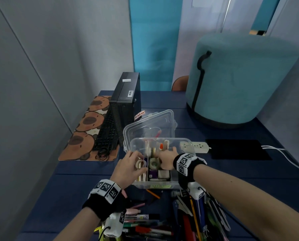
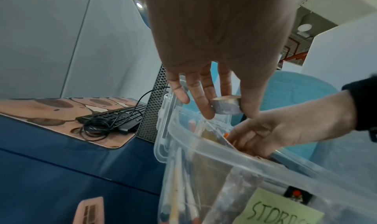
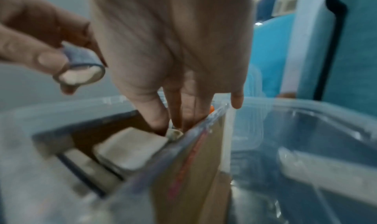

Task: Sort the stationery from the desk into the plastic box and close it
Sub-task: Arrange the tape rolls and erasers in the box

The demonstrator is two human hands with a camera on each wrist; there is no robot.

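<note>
The roll of tape (image 2: pixel 226 105) sits just above the left end of the plastic box (image 1: pixel 185 145), at the centre of the head view, pinched between the thumb and fingers of the left hand (image 1: pixel 127 166); the left wrist view shows it clamped across its flat faces, the other fingers straight and slightly spread beside it. It looks light and stiff, a small hard ring with a smooth outer band that could slide, so a hold across the two faces or a finger hooked through the core would seem the surest way to carry it; dropped from this height it should take no harm. The right hand (image 1: pixel 167 160) reaches down into the middle compartment, fingers close together and pointing downward among the tape rolls (image 1: pixel 153 163) and pale blocks already there; whether they grip anything cannot be told, since the right wrist view is blurred. The box is clear with thin divider walls and a green label (image 2: pixel 283 209) on its front. Its lid (image 1: pixel 150 126) lies open behind it, in the middle of the frame. Pens and markers (image 1: pixel 145 226) still crowd the desk (image 1: pixel 75 188) at the bottom edge, so the sorting looks far from finished. A keyboard (image 1: pixel 107 133) and computer tower (image 1: pixel 126 98) stand at centre left.
</note>
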